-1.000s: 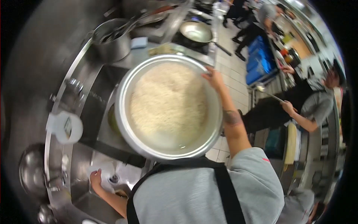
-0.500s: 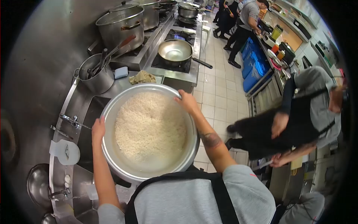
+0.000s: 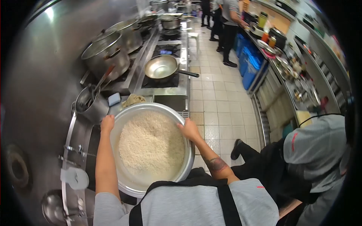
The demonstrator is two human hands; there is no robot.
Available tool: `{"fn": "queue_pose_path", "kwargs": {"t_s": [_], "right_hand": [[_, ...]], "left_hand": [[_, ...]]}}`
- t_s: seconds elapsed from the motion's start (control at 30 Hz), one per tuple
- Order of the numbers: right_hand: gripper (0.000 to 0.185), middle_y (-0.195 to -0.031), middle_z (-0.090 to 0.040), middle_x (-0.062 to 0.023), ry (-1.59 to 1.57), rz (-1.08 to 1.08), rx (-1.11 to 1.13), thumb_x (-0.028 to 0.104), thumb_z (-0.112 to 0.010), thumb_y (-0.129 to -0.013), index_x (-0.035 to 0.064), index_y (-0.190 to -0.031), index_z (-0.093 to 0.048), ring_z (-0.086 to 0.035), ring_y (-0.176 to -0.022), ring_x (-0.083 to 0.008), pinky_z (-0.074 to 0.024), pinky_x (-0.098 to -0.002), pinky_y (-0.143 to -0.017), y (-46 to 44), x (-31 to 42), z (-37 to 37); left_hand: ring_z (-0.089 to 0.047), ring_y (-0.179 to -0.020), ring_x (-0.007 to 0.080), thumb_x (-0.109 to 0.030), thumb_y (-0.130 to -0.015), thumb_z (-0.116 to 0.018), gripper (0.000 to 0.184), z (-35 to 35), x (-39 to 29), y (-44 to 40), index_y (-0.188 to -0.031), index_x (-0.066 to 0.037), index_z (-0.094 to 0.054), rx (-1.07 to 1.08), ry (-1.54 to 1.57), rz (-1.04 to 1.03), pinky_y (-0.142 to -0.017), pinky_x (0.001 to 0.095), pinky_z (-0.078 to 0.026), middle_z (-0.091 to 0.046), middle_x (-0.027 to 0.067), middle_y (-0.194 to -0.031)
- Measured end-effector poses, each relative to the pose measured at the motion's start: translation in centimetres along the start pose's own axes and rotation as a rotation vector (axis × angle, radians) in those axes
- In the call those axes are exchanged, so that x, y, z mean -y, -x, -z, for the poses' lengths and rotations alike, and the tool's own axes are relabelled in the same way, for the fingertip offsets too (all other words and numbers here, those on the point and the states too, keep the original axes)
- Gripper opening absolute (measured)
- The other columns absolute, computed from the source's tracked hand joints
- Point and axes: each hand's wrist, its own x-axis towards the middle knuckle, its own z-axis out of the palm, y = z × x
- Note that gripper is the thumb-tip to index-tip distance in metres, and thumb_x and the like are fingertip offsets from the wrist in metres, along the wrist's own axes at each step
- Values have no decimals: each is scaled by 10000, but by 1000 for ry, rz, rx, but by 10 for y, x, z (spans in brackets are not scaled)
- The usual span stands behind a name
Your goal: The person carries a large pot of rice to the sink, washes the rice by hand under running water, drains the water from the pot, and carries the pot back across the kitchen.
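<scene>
A large round metal pot (image 3: 189, 160) hangs in front of my body, held by its rim. Pale rice grains (image 3: 151, 141) fill it, with cloudy liquid showing at the near edge. On the rim's left side is my left hand (image 3: 107, 123), its fingers closed. My right hand (image 3: 189, 129) grips the rim at the right, thumb on top. Just beyond the pot lie a crumpled beige cloth (image 3: 133, 100) and a blue-white sponge (image 3: 114, 99).
A frying pan (image 3: 161, 67) sits on the stove (image 3: 162, 91), its handle toward the aisle. Tall pots (image 3: 109, 62) stand behind. A utensil pot (image 3: 92, 107) is by the sink. A co-worker (image 3: 318, 150) stands close at right. Blue bins (image 3: 250, 69) line the aisle.
My left hand has come up from the sink to the pot's rim. The view has swung toward the stove and aisle. The near co-worker has turned and moved nearer the lower right.
</scene>
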Motion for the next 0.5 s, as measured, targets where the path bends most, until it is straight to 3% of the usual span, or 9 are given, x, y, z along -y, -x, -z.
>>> {"fn": "queue_pose_path", "kwargs": {"t_s": [0.13, 0.2, 0.27, 0.33, 0.5], "right_hand": [[443, -849, -569, -281, -79, -51, -45, 341, -564, -772, -71, -928, -514, -559, -831, -402, -439, -426, -726, 21, -20, 1], [455, -855, -567, -282, -100, -81, -95, 352, -568, -765, -75, -913, -514, -559, -824, -405, -439, -434, -722, 25, -41, -2], [467, -861, -566, -284, -119, -107, -133, 363, -572, -758, -79, -898, -514, -559, -816, -409, -439, -443, -718, 39, -58, 4], [513, -889, -561, -292, -171, -196, -151, 385, -560, -756, -92, -940, -513, -555, -838, -409, -435, -438, -735, 58, -69, 15], [533, -915, -558, -293, -175, -399, -291, 391, -553, -753, -100, -957, -514, -553, -865, -400, -432, -425, -751, 97, -130, 22]], "left_hand": [[-521, -904, 423, -323, -839, -272, 457, -14, -24, -38, -883, -6, -597, 103, -101, -217, -794, 491, -401, -555, 238, -983], [-525, -921, 411, -370, -857, -270, 488, -16, -60, -45, -910, -14, -599, 121, -121, -189, -813, 484, -399, -560, 223, -993], [-524, -947, 393, -417, -871, -252, 528, -26, -93, -51, -949, -27, -600, 148, -240, -419, -841, 471, -392, -560, 208, -1015], [-524, -959, 380, -418, -878, -236, 533, -37, -131, -50, -983, -41, -598, 151, -66, -395, -852, 466, -388, -558, 205, -1026], [-523, -981, 353, -419, -874, -237, 539, -93, -235, -48, -984, -34, -599, 271, -237, -588, -856, 442, -394, -557, 195, -1043]]}}
